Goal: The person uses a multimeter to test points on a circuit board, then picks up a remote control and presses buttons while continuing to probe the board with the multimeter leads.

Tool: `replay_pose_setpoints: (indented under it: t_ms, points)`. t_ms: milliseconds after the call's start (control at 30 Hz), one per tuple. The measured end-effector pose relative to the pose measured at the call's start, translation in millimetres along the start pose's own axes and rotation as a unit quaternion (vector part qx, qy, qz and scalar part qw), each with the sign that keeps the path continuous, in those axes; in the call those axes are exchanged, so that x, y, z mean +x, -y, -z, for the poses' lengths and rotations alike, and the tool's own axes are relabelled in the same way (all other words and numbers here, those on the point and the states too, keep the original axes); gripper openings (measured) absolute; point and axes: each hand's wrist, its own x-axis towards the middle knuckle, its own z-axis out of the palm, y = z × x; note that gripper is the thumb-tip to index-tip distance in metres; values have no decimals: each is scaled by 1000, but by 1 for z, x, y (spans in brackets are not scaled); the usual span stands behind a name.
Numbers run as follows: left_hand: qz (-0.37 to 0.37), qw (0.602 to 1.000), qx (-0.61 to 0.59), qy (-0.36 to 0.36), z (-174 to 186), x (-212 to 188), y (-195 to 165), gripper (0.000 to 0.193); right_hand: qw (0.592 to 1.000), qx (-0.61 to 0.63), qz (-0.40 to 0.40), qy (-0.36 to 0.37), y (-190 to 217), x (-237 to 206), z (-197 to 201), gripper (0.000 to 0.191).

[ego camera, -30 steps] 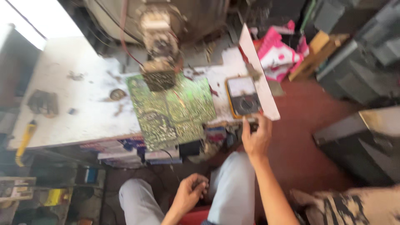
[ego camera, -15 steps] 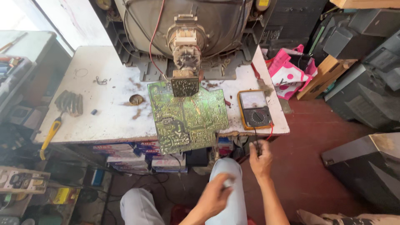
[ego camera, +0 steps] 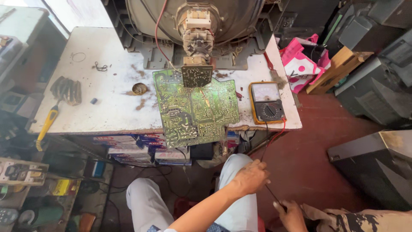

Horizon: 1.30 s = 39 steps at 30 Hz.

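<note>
Workbench [ego camera: 107,111] white, stained; circuit board [ego camera: 195,107], multimeter [ego camera: 267,102] on top; both hands' grip clenched on probe leads [ego camera: 270,195]

Bright daylight upper left, sharp, wide-angle edges

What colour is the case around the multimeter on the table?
Yellow-orange around a dark face, on the multimeter; head view.

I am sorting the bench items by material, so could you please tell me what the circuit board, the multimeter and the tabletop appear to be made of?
The circuit board looks like green-coated laminate, with fine pale solder traces glinting across it. The multimeter seems to be dark plastic in an orange, possibly rubber, surround, with a clear meter window. The tabletop appears to be white-painted or laminated board, matte, stained brown, and chipped along its front edge.
</note>
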Motion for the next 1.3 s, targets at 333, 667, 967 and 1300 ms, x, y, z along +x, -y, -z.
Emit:
replay_pose_setpoints:
  t_ms: [333,667,967,1300]
  points:
    - [-1,993,-94,-74,23,-33,-5,21,937,-164,-226,-208,-14,21,110,37]
    - [-2,984,-162,-73,73,-61,-12,59,879,366,116,-282,184,116,185,22]
    - [113,899,58,-418,124,-161,67,42,821,504,214,-163,329,159,180,17]
    - [211,712,187,-643,266,-187,215,27,813,115,468,-326,408,246,212,18]
